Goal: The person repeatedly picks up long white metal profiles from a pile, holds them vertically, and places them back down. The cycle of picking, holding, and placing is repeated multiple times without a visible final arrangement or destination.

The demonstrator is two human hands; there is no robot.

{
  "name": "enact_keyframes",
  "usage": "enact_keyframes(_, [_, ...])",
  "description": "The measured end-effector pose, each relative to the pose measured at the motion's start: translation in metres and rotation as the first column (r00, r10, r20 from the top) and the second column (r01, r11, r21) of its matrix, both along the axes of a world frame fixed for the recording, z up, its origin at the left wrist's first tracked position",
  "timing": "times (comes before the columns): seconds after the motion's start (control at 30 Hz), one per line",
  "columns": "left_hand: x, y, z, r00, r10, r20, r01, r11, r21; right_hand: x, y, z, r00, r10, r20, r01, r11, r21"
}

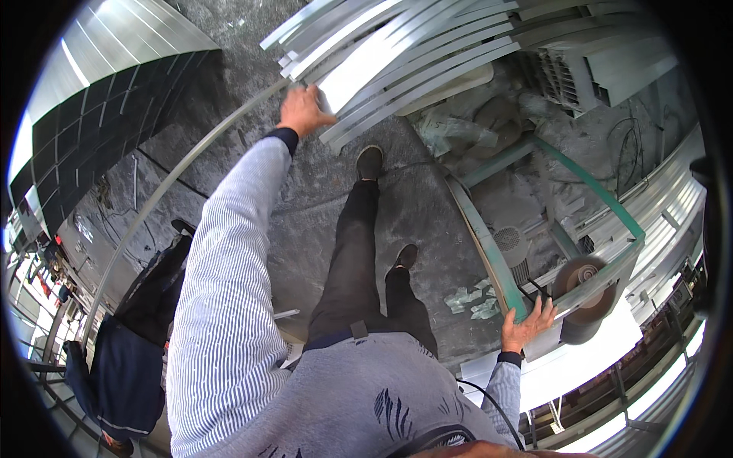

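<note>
My left hand (305,111) reaches forward to the near ends of a pile of silvery metal profiles (427,80). Its thumb and fingers curve around the end of a wide, bright metal profile (359,82). Lower right, my right hand (528,327) has its fingers spread, at the near corner of a green metal frame (496,267). Just beyond those fingers is a round, brownish disc (584,286), crossed by a straight grey bar. Whether the right fingertips press on the frame or the bar, I cannot tell.
A long thin strip (175,172) curves along my left side. Another person in dark clothes (130,359) is at lower left. Dark stacked panels (107,114) stand at upper left. Crumpled clear plastic (458,133) lies beyond the frame, and pale scraps (473,301) are on the floor.
</note>
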State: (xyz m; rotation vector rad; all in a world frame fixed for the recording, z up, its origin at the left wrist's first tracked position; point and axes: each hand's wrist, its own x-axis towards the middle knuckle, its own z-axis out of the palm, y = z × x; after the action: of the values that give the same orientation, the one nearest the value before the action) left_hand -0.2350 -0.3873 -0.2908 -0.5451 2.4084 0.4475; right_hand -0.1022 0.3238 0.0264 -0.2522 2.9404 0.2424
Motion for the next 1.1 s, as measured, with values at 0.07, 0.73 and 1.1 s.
enact_keyframes(0.07, [0.009, 0.015, 0.022, 0.997, 0.075, -0.007, -0.07, 0.966, 0.25, -0.001, -0.003, 0.002, 1.0, -0.019, -0.002, 0.019, 1.0, -0.02])
enact_keyframes(0.73, [0.287, 0.374, 0.343, 0.92, 0.388, 0.054, -0.188, 0.315, 0.93, 0.007, 0.015, 0.037, 0.976, -0.06, -0.211, -0.069, 0.832, -0.551])
enact_keyframes(1.1, [0.392, 0.584, 0.483, 0.898, -0.123, -0.422, 0.221, 0.956, 0.192, 0.107, 0.087, 0.065, 0.638, 0.107, 0.762, 0.488, -0.822, -0.293])
